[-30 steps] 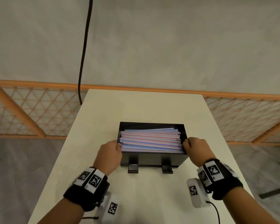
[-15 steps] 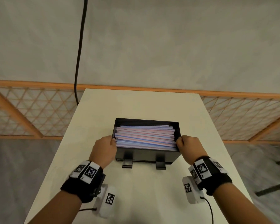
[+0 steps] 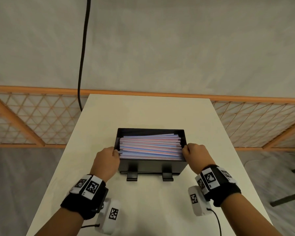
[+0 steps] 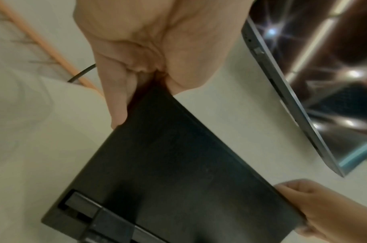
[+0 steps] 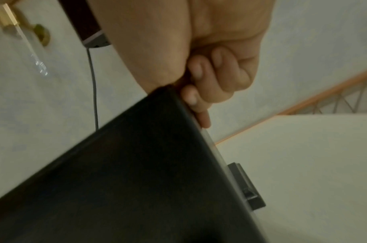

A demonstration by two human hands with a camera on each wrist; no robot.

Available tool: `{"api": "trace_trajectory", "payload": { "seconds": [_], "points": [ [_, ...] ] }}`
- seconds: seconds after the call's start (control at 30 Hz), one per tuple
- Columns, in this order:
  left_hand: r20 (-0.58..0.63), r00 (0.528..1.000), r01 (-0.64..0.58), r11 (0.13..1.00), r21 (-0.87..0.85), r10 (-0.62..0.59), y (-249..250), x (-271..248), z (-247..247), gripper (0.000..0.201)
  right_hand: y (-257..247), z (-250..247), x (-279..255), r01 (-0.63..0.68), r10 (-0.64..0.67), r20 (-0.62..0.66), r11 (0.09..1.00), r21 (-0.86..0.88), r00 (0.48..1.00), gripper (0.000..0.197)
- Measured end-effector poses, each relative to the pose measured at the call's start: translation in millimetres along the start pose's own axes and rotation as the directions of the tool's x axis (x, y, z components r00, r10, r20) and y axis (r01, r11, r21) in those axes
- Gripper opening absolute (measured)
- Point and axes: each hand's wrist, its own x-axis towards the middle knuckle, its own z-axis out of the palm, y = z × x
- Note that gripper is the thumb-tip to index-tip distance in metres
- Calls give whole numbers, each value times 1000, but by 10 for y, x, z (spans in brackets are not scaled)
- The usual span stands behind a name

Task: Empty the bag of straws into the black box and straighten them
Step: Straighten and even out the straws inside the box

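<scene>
Both hands and the box sit a touch nearer and lower in the head view than a second ago, though the grip looks the same and the straws lie much as they did.

Nearest, two forearms with black wristbands [image 3: 220,185] bearing printed markers reach out over the pale table [image 3: 148,206]. The left hand [image 3: 107,161] grips the left end wall of the box [image 3: 150,166]: the left wrist view shows its fingers [image 4: 116,102] curled round the black wall with the thumb on the other face. The right hand [image 3: 198,156] grips the right end wall likewise, its fingers [image 5: 201,98] curled over the top edge in the right wrist view. Two small black feet [image 3: 131,176] jut from the near wall of the box onto the table.

Inside the box the straws [image 3: 150,147], pink, blue and white, lie lengthwise from left to right in a stack that fills most of it; the topmost few at the far side slant a little, their right ends higher in the head view. A dark gap shows between the stack and the far wall.

Beyond the table's far edge runs an orange lattice fence [image 3: 32,120], and a black cable [image 3: 83,53] hangs down against the grey wall at far left.
</scene>
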Motion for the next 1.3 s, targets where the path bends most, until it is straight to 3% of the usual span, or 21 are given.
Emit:
{"api": "trace_trajectory", "payload": {
  "seconds": [0.13, 0.27, 0.4, 0.63, 0.7, 0.73, 0.8, 0.87, 0.93, 1.1, 1.2, 1.3],
  "points": [
    [26, 998, -58, 998, -17, 59, 19, -51, 42, 35, 37, -50, -56, -8, 7, -17, 1000, -10, 1000, 28],
    [1, 1000, -27, 999, -29, 27, -38, -55, 64, 39, 45, -21, -69, 21, -21, -25, 1000, -1, 999, 29],
    [0, 1000, -23, 999, -42, 23, -77, -43, 112, 37, 84, 53, -37, -8, 10, -29, 999, 37, 1000, 43],
    [28, 1000, -6, 998, -59, 8, -23, -43, 141, 38, 98, 137, 52, -76, 80, -32, 993, 90, 996, 36],
    [50, 998, -20, 997, -73, 24, -6, -55, 146, 26, 69, 142, 29, -28, 51, -194, 993, 118, 980, 21],
    [55, 998, -34, 996, -86, 39, -7, -77, 152, 26, 23, 140, 1, 42, -5, -286, 992, 122, 958, 26],
    [13, 994, -107, 993, -38, 108, -11, -115, 190, 49, -120, 117, -58, 229, -169, -339, 962, 146, 926, 40],
    [4, 968, -250, 963, 105, 251, -1, -136, 242, 66, -280, 139, -87, 334, -301, -192, 928, 166, 934, 47],
    [87, 933, -360, 901, 243, 349, -12, -126, 311, 76, -346, 219, -14, 324, -322, -41, 935, 144, 946, 55],
    [237, 923, -384, 785, 486, 305, -13, -71, 382, 97, -370, 316, 181, 95, -98, 116, 995, 28, 988, 75],
    [253, 935, -351, 757, 551, 249, -1, -36, 393, 98, -407, 315, 171, 61, -61, 171, 998, 5, 983, 80],
    [246, 930, -365, 745, 557, 272, 57, -38, 386, 106, -432, 335, 161, 74, -59, 185, 994, -79, 981, 91]
  ]
}}
